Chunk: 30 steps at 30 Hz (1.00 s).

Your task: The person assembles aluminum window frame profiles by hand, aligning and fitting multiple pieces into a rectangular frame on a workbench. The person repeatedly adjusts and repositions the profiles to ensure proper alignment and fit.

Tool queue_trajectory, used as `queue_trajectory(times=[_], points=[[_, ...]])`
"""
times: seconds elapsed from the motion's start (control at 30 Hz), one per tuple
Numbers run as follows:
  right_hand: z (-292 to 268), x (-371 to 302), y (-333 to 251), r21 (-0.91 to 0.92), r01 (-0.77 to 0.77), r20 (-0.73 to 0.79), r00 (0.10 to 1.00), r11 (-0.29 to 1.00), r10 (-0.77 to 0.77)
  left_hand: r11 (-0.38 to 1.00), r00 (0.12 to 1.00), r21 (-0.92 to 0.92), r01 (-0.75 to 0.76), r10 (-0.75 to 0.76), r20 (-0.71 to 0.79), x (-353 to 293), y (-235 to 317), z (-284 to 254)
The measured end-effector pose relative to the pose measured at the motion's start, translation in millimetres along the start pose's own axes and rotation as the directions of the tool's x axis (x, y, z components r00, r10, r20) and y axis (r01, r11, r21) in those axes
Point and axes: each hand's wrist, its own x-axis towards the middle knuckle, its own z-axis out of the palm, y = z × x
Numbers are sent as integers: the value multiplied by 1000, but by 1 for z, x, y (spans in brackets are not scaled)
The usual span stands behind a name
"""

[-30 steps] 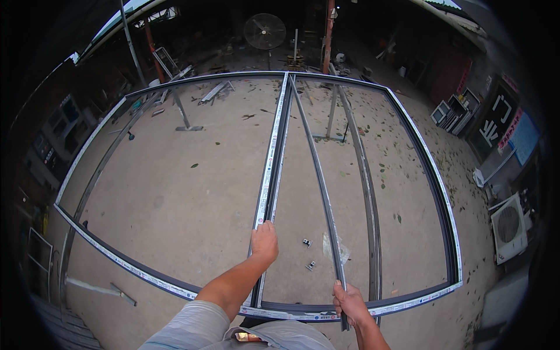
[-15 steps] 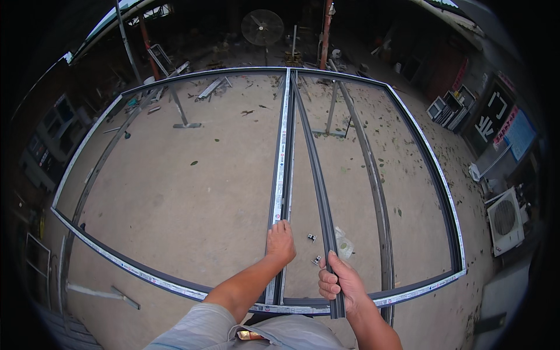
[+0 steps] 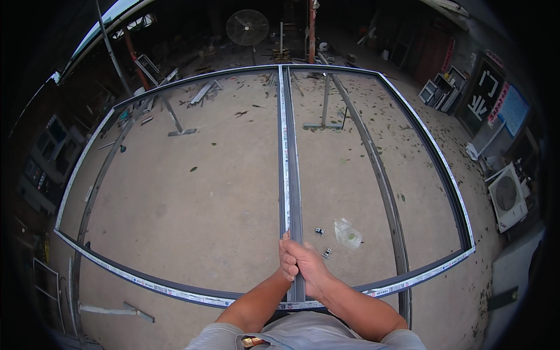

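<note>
A large dark grey rectangular metal frame (image 3: pixel 157 284), edged with white printed film, lies raised in front of me. A centre bar (image 3: pixel 284 157) with the same film runs from its near side to its far side. A long dark grey profile strip (image 3: pixel 296 192) lies along the bar's right side. My left hand (image 3: pixel 284 265) is closed round the near part of the centre bar, partly hidden by my other hand. Pressed up against it, my right hand (image 3: pixel 310 263) is closed on the near part of the strip. Its fingers reach across towards the bar.
Two small metal fittings, one a bracket-like piece (image 3: pixel 319 231), lie near a clear plastic bag (image 3: pixel 348 234). Long metal rails (image 3: pixel 382 186) run beneath the frame on stands. A fan (image 3: pixel 247 28) stands far back; an air-conditioner unit (image 3: pixel 508 197) is at right.
My right hand has brought the strip leftward from a slant to lie along the centre bar. My hands, apart before, now meet. The view has shifted slightly.
</note>
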Motion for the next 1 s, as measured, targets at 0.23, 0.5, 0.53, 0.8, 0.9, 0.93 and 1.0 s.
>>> queue_trajectory(times=[0.23, 0.5, 0.53, 0.8, 0.9, 0.93, 1.0], points=[[-160, -66, -116, -307, -19, -190, 981, 952, -42, 1000, 1000, 7, -30, 30, 8, 0, 5, -8], [-205, -87, -122, -437, -46, -232, 971, 898, -63, 989, 997, 128, -68, 65, 32, 3, 6, -2], [-208, -85, -114, -446, -44, -236, 969, 894, -70, 988, 997, 134, -72, 67, 44, 5, 7, -3], [-205, -56, -72, -522, -6, -203, 972, 853, -118, 998, 973, 51, -22, 10, 232, 12, 31, -6], [-206, -50, -64, -524, 25, -175, 975, 851, -136, 967, 943, -189, 170, -105, 314, 10, 41, 2], [-207, -50, -63, -529, 27, -178, 974, 848, -142, 953, 938, -233, 193, -109, 328, 9, 44, 4], [-208, -50, -63, -539, 32, -184, 971, 841, -155, 919, 927, -316, 236, -115, 357, 10, 49, 7]])
